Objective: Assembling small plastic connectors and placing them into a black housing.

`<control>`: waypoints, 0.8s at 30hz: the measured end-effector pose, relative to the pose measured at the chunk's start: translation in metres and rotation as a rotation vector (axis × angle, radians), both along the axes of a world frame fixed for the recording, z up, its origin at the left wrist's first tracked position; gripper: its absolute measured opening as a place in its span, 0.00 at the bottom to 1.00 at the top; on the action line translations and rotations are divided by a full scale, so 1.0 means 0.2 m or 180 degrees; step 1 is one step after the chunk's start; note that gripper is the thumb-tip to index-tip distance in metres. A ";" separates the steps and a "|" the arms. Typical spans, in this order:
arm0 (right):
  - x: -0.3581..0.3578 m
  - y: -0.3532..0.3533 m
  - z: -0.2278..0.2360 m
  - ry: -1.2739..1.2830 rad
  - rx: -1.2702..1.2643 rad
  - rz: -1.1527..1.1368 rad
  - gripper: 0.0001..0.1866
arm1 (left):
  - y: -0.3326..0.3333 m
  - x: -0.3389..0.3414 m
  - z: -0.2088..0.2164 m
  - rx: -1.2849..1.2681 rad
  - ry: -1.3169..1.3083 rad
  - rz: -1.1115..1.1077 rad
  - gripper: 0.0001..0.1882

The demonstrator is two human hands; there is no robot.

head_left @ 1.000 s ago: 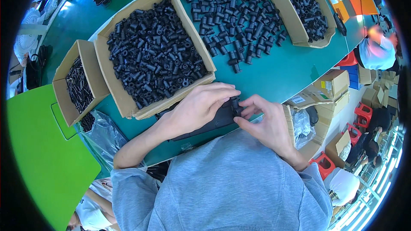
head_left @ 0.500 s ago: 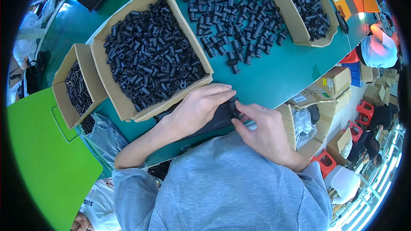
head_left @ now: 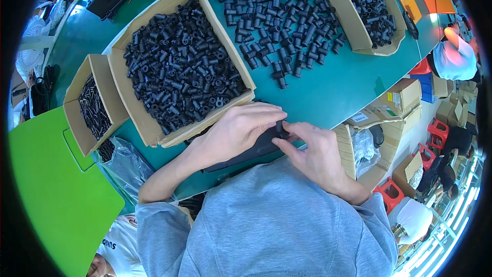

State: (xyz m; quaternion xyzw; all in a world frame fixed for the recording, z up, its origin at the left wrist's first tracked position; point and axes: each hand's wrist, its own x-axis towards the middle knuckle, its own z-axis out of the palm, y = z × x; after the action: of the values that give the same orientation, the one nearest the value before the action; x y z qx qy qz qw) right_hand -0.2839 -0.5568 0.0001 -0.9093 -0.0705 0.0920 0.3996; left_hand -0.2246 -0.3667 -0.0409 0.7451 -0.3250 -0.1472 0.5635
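Note:
Between my hands is a small black tubular fitting [head_left: 281, 130], its exact shape partly covered by fingertips. My right hand [head_left: 320, 156] pinches it between thumb and fingers. The fingers of my left hand [head_left: 237, 132] lie together with their tips at the fitting's far-left side; what they grip underneath is hidden. Below both hands, a black flat-topped object [head_left: 248, 155] lies along the near table edge, mostly covered by my left hand and forearm. Just beyond my left hand stands a cardboard box [head_left: 230, 103] heaped with small black cylindrical parts [head_left: 184, 69].
Loose black T-shaped fittings [head_left: 279, 20] spread over the green table [head_left: 328, 90]. Another cardboard box [head_left: 353, 41] of fittings stands far right. A narrow box [head_left: 77, 118] of thin black pieces and a plastic bag [head_left: 128, 161] are left. An open carton [head_left: 392, 149] sits right.
My right hand has shifted slightly left and the fitting between my hands sits a little differently. My left hand has barely moved.

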 end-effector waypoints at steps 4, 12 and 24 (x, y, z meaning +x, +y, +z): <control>0.01 0.00 0.00 0.0061 -0.0128 0.0064 0.13 | -0.01 -0.02 0.01 0.0081 0.0139 0.0163 0.12; 0.01 -0.04 0.00 0.0383 0.0356 -0.0136 0.13 | -0.02 -0.02 0.00 0.0008 0.0185 0.0191 0.11; 0.14 -0.18 -0.22 0.0140 0.0663 0.0482 0.12 | -0.03 -0.02 0.00 0.0023 0.0106 0.0171 0.09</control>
State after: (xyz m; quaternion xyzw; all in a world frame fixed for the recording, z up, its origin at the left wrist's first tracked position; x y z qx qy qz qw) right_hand -0.2560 -0.5938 -0.0441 -0.8527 -0.1394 0.1341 0.4853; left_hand -0.2294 -0.3726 -0.0413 0.7531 -0.2948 -0.1456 0.5699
